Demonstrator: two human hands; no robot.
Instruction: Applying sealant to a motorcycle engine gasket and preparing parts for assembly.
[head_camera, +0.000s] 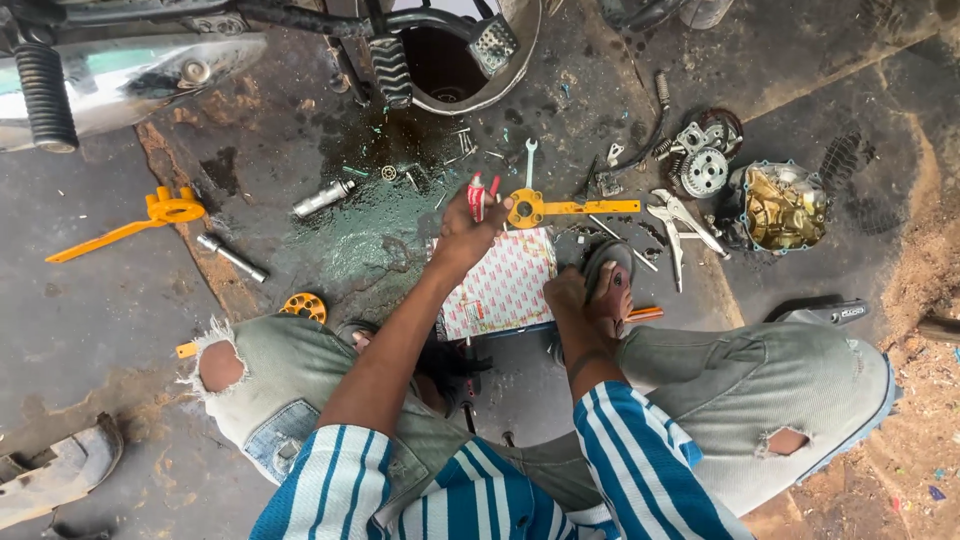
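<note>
I squat on an oily concrete floor. My left hand (463, 237) reaches forward and closes on red-handled pliers (483, 195), just left of a long yellow holding tool (570, 207) lying on the floor. My right hand (566, 294) is curled with nothing in it and rests against my sandalled right foot (608, 283). Between my hands lies a flat white box with a red pattern (502, 287). A small spanner (530, 160) lies just beyond the yellow tool.
Silver locking pliers (682, 228), a clutch assembly (702, 168) and a golden engine cover (786, 206) lie at the right. A metal cylinder (324, 198), a steel bar (232, 258) and another yellow tool (130, 226) lie at the left. A motorcycle's exhaust (130, 75) and footpeg stand beyond.
</note>
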